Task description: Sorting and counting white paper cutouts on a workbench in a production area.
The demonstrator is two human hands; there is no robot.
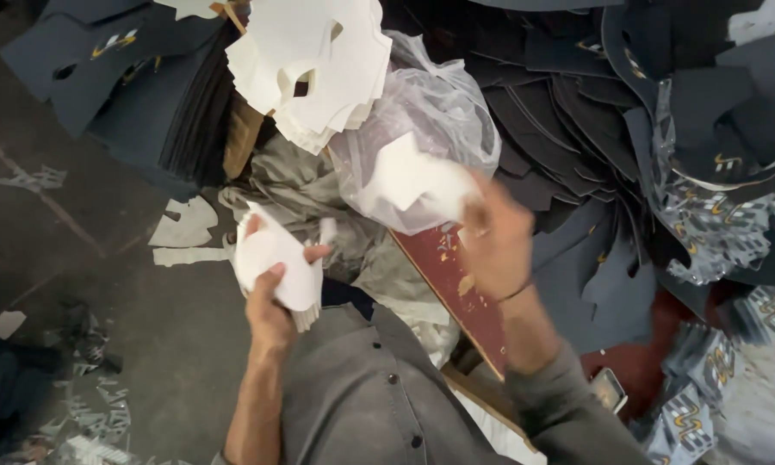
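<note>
Left hand (271,306): clamped round a small stack of white cut pieces (275,258), held over the floor (77,232).
Right hand (495,237): blurred, fingers closed on a single white piece (413,181) at the clear plastic bag (430,112).
Behind: taller white stack (319,60).
Right side: dark blue cut pieces (577,129) fanned across the desk (456,288).

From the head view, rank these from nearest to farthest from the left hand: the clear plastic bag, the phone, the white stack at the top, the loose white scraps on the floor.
From the left hand:
1. Loose white scraps, just left on the floor.
2. Clear plastic bag, up and right.
3. White stack, top centre.
4. Phone, far right, low.
Bag and stack are close to call.
</note>
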